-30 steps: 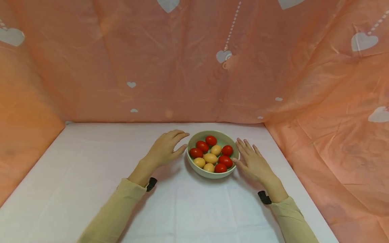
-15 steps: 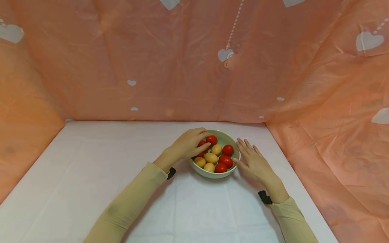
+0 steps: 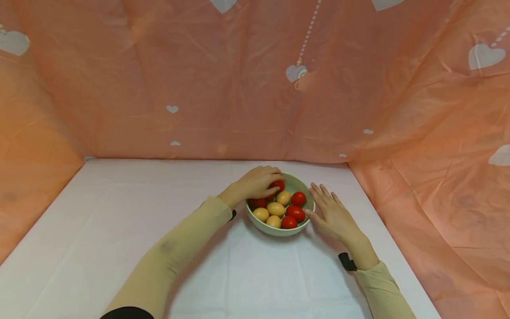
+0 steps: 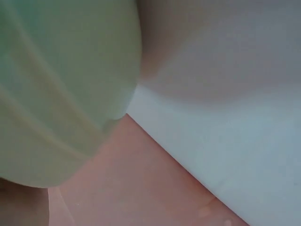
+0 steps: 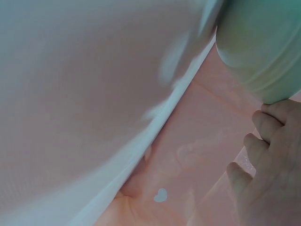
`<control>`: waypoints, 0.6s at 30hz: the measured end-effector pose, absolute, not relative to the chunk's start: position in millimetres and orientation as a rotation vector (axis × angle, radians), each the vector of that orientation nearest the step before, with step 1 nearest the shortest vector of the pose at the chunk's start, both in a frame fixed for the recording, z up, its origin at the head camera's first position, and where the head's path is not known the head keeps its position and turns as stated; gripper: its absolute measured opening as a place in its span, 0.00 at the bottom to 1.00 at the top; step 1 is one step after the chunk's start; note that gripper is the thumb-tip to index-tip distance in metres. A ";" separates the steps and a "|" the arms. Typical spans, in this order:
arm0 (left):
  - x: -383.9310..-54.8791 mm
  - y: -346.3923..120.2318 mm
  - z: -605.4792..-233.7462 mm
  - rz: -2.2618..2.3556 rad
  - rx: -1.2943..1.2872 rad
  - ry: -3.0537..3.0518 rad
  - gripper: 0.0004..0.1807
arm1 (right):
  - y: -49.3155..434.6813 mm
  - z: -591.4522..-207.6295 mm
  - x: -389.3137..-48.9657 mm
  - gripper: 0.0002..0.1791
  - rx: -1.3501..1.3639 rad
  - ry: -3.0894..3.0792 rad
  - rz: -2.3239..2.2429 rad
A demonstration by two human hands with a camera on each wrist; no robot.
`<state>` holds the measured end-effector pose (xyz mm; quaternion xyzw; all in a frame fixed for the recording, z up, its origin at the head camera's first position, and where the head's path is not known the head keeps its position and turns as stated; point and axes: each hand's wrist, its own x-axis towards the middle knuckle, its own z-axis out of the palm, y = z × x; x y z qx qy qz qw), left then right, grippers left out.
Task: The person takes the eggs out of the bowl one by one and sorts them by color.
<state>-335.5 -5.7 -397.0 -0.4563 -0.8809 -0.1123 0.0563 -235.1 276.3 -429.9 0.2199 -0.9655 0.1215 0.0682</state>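
Note:
A pale green bowl point(image 3: 275, 231) holds several red eggs point(image 3: 295, 213) and several yellowish eggs point(image 3: 276, 209). My left hand point(image 3: 255, 182) reaches over the bowl's left rim, with thumb and fingers curled round the red egg point(image 3: 279, 184) at the back; the hand partly hides that egg and the red ones beside it. On the other side my right hand point(image 3: 332, 215) lies along the rim, its fingers straight and spread. The right wrist view shows the right hand's fingers point(image 5: 256, 146) at the bowl's outer wall point(image 5: 263, 52). The bowl's wall point(image 4: 70, 94) fills much of the left wrist view.
The bowl stands on a white-covered table point(image 3: 191, 283), toward its back edge. An orange curtain point(image 3: 223, 88) with white hearts hangs behind the table and along both sides. A black band point(image 3: 347, 261) sits on the right wrist.
My left hand has moved right, from outside the bowl's left rim to over its contents, and its fingers have closed round the back red egg. The right hand has stayed at the right rim.

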 end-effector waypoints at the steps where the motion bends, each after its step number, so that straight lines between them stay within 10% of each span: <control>1: -337.0 -4.7 -396.1 -0.324 -1.394 -2.686 0.19 | 276.5 -429.8 -235.0 0.42 0.662 -2.907 0.364; 18: -348.7 6.0 -395.1 -0.093 -1.432 -2.757 0.23 | 276.8 -431.2 -234.6 0.42 0.671 -2.891 0.360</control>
